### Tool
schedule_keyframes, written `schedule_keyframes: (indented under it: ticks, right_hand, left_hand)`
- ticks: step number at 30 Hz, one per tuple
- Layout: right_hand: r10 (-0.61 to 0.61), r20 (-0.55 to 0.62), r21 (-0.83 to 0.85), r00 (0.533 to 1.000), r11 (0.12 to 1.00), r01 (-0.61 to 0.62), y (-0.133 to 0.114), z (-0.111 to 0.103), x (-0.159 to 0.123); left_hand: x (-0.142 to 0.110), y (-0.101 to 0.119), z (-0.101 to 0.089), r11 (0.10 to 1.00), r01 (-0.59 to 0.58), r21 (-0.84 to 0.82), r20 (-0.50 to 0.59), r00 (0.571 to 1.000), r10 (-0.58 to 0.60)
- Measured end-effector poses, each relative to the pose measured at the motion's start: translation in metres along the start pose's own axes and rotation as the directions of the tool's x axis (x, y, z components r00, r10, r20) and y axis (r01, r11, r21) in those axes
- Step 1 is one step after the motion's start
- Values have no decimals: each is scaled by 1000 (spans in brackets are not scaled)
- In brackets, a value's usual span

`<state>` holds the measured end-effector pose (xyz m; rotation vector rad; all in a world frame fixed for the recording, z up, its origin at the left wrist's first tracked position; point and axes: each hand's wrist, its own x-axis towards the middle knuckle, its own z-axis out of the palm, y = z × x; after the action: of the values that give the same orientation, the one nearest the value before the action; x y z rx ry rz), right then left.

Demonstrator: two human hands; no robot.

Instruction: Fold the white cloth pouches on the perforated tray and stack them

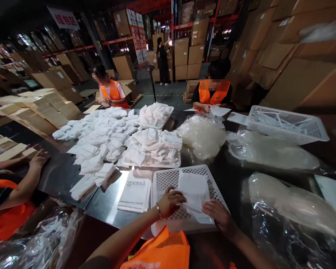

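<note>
A thin white bag (194, 187) lies over a white perforated plastic basket (161, 179) in front of me. My left hand (171, 202), with a bracelet at the wrist, has its fingers curled on the bag's left edge. On the lower right edge, my right hand (217, 213) holds the bag with bent fingers; the thumb is partly hidden. To the left of the basket rests a stack of flat white printed bags (134, 191). Behind the basket stands a white tray (154, 164) heaped with folded white packets (155, 145).
Loose white packets (100, 138) spread across the metal table (109, 209). Clear plastic bags (203, 136) and another white basket (288, 125) sit rightward. Two workers in orange vests (212, 93) sit opposite; a co-worker's hands (38, 157) show at left.
</note>
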<state>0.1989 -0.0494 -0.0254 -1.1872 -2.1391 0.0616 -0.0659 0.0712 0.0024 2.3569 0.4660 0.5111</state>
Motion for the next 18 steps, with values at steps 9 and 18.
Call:
schedule_keyframes:
  ticks: [9,18]
  right_hand:
    - [557,-243,238,794,828,-508,-8,6,25]
    - [194,-106,148,975,973,-177,-6,-17,4]
  left_hand:
    - [12,17,10,659,302,-689,-208,788,-579]
    - [-10,41,-5,903,332,-272,-115,921,-373]
